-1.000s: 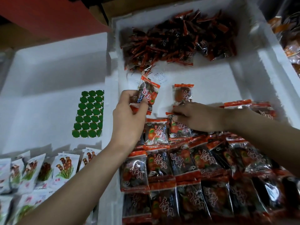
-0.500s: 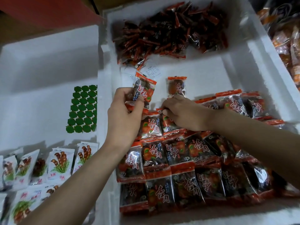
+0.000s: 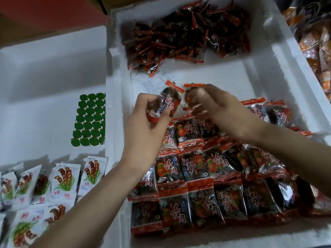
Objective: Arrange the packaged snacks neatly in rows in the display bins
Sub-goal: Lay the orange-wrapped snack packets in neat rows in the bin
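1. Closest to the camera, the rows of packets (image 3: 197, 176) fill the near end of the white foam bin (image 3: 232, 76). They have dark wrappers with red sealed ends and lie flat, overlapping like shingles, long axis running near to far. The big characters look like 杏肉; some read right way up, others are flipped. I make out about four rows, but the arms cover too much for an exact count.
2. Down on the left, the neighbouring bin (image 3: 44, 83) holds white packets (image 3: 64, 178) with brown pods and green leaves pictured on them. The small red print is too blurry to read, and the frame edge cuts the bunch off.
3. The left hand (image 3: 150, 126) has its fingers curled, pinching one tilted packet (image 3: 170, 102), whose far red seal leans right, just past the farthest row.
4. The right hand (image 3: 223, 111) is on one upright packet (image 3: 192, 97) right beside it, red seal at the far end. The fingers are blurry but look curled around it in a grip.
5. A patch of green dots (image 3: 89, 120) sits on the left bin's floor.
6. A printed slip (image 3: 154, 81) lies just past the hands, its text too tiny to read.
7. At the far end, a loose pile (image 3: 186, 33) of the same packets points every which way. There are orange packets (image 3: 318, 51) outside on the right.
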### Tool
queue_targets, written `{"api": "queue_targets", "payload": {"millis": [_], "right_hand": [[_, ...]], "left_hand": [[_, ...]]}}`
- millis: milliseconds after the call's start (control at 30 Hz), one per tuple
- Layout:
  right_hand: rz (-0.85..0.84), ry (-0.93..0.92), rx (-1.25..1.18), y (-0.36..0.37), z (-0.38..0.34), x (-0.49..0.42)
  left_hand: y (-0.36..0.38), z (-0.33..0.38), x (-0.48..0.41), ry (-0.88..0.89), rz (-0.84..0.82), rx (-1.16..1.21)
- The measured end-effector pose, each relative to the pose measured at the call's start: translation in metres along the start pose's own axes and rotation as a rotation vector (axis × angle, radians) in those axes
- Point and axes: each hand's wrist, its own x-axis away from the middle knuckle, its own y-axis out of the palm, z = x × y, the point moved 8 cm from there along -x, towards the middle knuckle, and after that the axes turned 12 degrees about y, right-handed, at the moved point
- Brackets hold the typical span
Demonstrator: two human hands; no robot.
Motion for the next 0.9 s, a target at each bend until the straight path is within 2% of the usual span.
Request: {"api": "queue_targets", "payload": {"millis": [67, 133, 200, 267, 333, 433, 600, 700, 800, 900], "right_hand": [[-0.164, 0.153, -0.304, 0.001, -0.001, 0.008], [-0.243, 0.220, -0.417, 0.002, -0.002, 0.014], [-0.212, 0.266, -0.471, -0.002, 0.004, 0.015], [-0.177, 0.303, -0.513, -0.008, 0.014, 0.015], [-0.139, 0.279, -0.412, -0.018, 0.020, 0.013], [-0.041, 0.185, -0.130, -0.040, 0.022, 0.007], [0.063, 0.063, 0.225, -0.053, 0.020, -0.006], [-0.024, 0.011, 0.380, -0.035, 0.017, -0.013], [-0.172, -0.018, 0.435, -0.010, 0.017, -0.017], [-0.235, -0.011, 0.474, -0.002, 0.022, -0.023]], "left_hand": [[0.006, 0.009, 0.002, 0.086, -0.060, -0.086], [0.015, 0.022, 0.005, 0.224, -0.129, -0.225], [0.024, 0.033, 0.008, 0.353, -0.175, -0.362], [0.033, 0.038, 0.011, 0.399, -0.217, -0.397], [0.040, 0.039, 0.010, 0.377, -0.263, -0.329], [0.049, 0.033, 0.005, 0.267, -0.324, -0.276], [0.081, 0.002, 0.006, 0.241, -0.642, -0.562], [0.085, -0.009, 0.008, 0.221, -0.698, -0.637], [0.080, -0.012, 0.006, 0.207, -0.705, -0.635], [0.076, -0.017, 0.006, 0.186, -0.724, -0.584]]}}
